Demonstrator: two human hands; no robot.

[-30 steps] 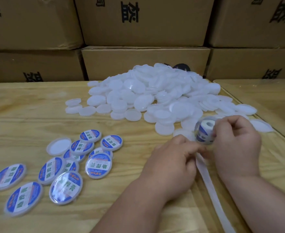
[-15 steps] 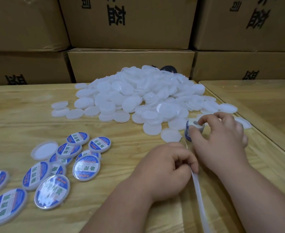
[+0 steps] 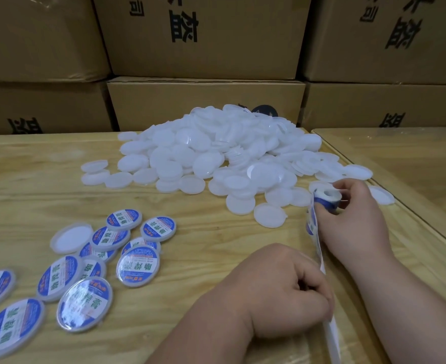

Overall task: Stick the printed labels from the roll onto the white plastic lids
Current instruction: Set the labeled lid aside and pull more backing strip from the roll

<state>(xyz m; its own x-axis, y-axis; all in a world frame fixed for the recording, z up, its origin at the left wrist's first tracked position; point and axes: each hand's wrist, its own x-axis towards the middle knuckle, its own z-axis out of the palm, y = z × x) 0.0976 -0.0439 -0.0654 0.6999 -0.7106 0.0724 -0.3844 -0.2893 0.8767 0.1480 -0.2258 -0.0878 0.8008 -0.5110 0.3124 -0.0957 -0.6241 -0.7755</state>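
Labels roll (image 3: 326, 197) sits pinched in my right hand (image 3: 353, 219) near the tabletop's right edge, my left hand (image 3: 282, 290) gripping the backing strip (image 3: 319, 248) taut. Pull harder and I reckon it tears, or a label curls onto itself.

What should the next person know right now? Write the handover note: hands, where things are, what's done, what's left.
Right hand grips the label roll at the near right edge of the pile of plain lids.
Left hand pinches the backing strip, pulled from the roll toward the table's near edge.
Done: about a dozen labelled lids lie at the near left of the table; one unlabelled lid sits among them.
Left: peel the next label, stick it on a plain lid, then work through the large pile.
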